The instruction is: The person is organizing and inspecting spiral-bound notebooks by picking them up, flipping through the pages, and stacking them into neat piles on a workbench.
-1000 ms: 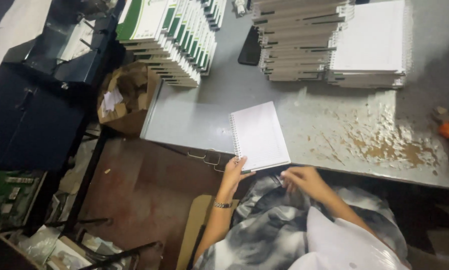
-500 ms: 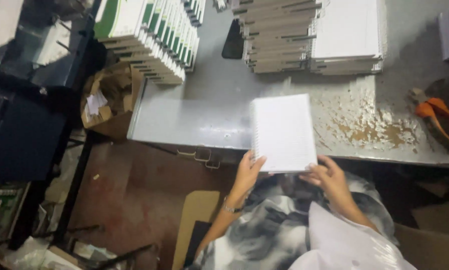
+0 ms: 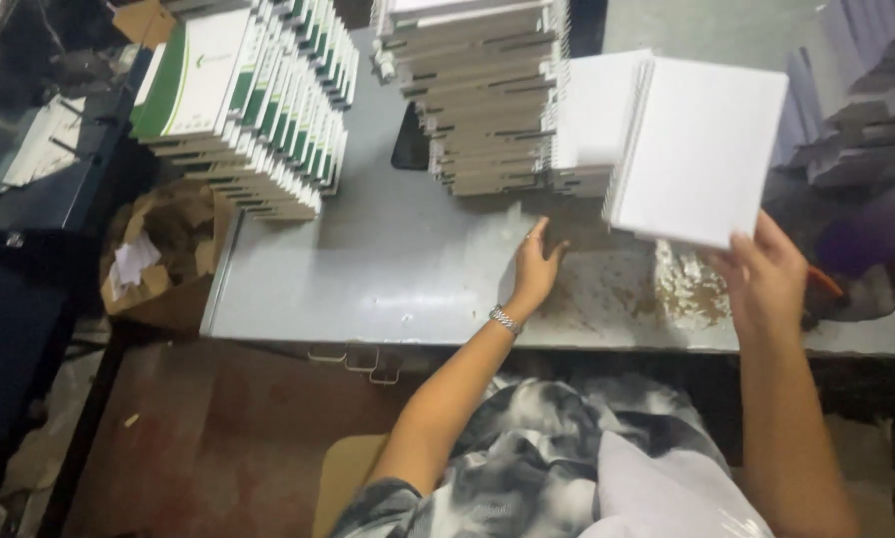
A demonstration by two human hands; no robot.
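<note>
White spiral pad [image 3: 702, 149] in rt hand [image 3: 766, 274]; lt hand [image 3: 535, 267] flat on grey metal table [image 3: 368, 279].

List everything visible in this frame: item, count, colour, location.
white notebook: one, white, spiral-bound, held above table's right side
brown-cover stack: one, grey-brown, table centre top
white stack: one, beside brown-cover stack
green-and-white stack: one, fanned, table's left
table: one, grey, worn patch at right
cardboard box: one, brown, scraps inside, left of table
bracelet: one, silver, left wrist
left hand: flat on table
right hand: gripping white notebook
</note>
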